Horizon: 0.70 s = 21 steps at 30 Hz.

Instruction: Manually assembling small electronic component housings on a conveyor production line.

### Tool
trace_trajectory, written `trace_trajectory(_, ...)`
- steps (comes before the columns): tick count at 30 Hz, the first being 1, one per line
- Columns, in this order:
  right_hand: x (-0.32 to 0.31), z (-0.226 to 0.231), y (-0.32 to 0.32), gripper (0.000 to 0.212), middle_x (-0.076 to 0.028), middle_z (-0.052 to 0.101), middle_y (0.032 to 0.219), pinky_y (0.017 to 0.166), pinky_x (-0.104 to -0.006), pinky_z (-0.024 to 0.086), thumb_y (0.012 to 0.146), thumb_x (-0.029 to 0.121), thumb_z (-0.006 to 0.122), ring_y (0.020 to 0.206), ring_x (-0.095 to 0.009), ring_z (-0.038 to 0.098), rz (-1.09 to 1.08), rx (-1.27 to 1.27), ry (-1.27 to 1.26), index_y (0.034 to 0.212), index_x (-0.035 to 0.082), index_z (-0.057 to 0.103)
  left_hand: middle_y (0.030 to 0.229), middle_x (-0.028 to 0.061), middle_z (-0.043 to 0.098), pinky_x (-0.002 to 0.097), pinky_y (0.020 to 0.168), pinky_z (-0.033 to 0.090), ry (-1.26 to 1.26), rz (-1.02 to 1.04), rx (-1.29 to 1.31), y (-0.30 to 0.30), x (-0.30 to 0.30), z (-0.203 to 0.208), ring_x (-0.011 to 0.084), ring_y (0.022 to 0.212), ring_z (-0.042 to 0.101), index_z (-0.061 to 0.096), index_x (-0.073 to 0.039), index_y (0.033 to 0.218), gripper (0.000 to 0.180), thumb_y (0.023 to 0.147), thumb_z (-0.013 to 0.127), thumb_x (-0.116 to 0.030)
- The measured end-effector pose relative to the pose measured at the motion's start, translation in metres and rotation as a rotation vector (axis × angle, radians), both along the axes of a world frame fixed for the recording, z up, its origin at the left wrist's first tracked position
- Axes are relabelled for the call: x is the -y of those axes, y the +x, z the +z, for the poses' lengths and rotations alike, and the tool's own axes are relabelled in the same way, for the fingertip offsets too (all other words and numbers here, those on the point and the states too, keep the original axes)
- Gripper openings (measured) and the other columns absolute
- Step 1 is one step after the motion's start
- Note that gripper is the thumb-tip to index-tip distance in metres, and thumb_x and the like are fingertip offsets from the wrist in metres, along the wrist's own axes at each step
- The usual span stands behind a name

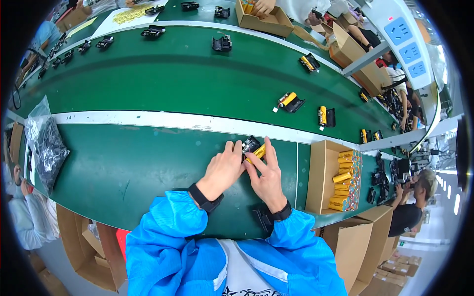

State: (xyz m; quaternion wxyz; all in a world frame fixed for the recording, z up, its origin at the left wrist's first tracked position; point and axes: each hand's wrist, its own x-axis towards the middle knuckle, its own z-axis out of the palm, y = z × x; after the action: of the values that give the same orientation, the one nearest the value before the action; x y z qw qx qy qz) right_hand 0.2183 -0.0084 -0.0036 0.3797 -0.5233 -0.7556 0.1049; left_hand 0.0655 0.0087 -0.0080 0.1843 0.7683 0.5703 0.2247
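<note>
My left hand (221, 170) is closed on a small black plastic housing (251, 144) with its inside parts showing. My right hand (268, 178) pinches a yellow cylindrical battery (257, 154) against the housing's near side, and the two hands almost touch. Part of the left fingertips is hidden behind the hand. Under my right wrist, another black plastic part (262, 217) lies on the green bench (133, 167). To the right stands an open cardboard box (318, 180) with several yellow batteries (344, 180) stacked in it, wires at their ends.
A clear bag of black parts (45, 148) lies at the left. Beyond a white rail (192, 122), a green belt (163, 74) carries black housings, some with yellow batteries (290, 101). A power strip (405, 44) hangs at upper right. Co-workers sit around; cardboard boxes (81, 246) flank me.
</note>
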Motion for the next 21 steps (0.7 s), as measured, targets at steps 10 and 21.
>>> trace_trajectory(10, -0.003, 0.014, -0.006, 0.032, -0.028, 0.049, 0.139, 0.101, -0.0458, 0.045, 0.077, 0.006, 0.077, 0.122, -0.043, 0.053, -0.043, 0.107, -0.147, 0.108, 0.002, 0.070, 0.119, 0.0076, 0.059, 0.0409, 0.065, 0.057, 0.078, -0.216, 0.227, -0.023, 0.003, 0.003, 0.0324, 0.079, 0.068, 0.061, -0.005, 0.118, 0.041, 0.080, 0.074, -0.012)
trace_trajectory(21, -0.004, -0.005, -0.008, 0.031, -0.026, 0.048, 0.140, 0.093, -0.0438, 0.051, 0.074, 0.004, 0.079, 0.118, -0.040, 0.056, -0.064, -0.039, -0.076, 0.104, 0.001, 0.071, 0.118, 0.0098, 0.059, 0.0386, 0.068, 0.056, 0.195, -0.380, -0.150, -0.028, -0.013, 0.007, 0.0294, 0.080, 0.067, 0.066, -0.003, 0.105, 0.022, 0.086, 0.067, -0.014)
